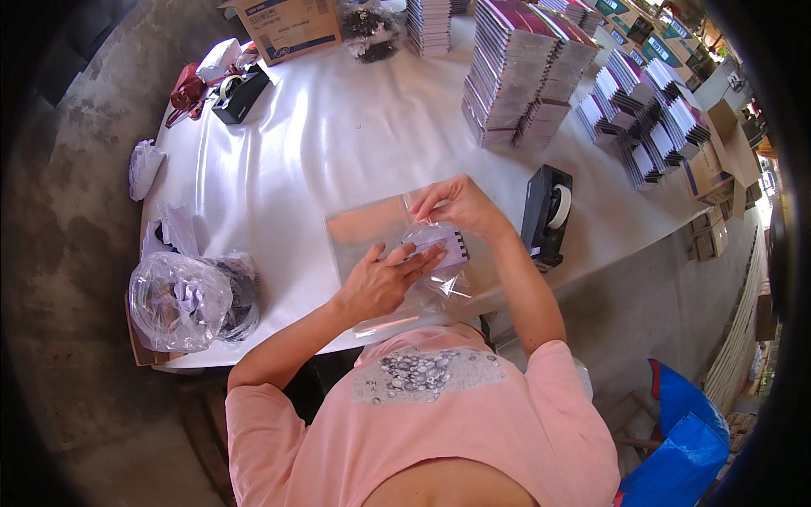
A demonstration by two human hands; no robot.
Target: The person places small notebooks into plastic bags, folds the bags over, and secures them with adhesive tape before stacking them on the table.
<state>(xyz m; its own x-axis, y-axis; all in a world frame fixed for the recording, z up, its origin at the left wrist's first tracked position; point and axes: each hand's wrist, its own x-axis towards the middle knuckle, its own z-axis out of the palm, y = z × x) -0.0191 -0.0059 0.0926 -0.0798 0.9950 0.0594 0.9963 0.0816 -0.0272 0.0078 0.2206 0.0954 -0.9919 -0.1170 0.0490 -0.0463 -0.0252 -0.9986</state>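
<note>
My pink shirt [498,422]; my left hand [378,282] spread over a pad [454,248], right hand [454,204] pinching loose, unsealed film [454,286]; stacks [515,76] look wrapped.

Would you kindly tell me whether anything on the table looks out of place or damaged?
One thing looks slightly odd: a crumpled whitish wrapper sits at the left edge of the table, seeming to overhang it. Nothing looks spilled, and the lilac pad under the left hand shows no obvious damage.

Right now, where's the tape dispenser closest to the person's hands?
In the head view, the black tape dispenser is on the white table, right of the person's right hand, near the table's edge.
</note>
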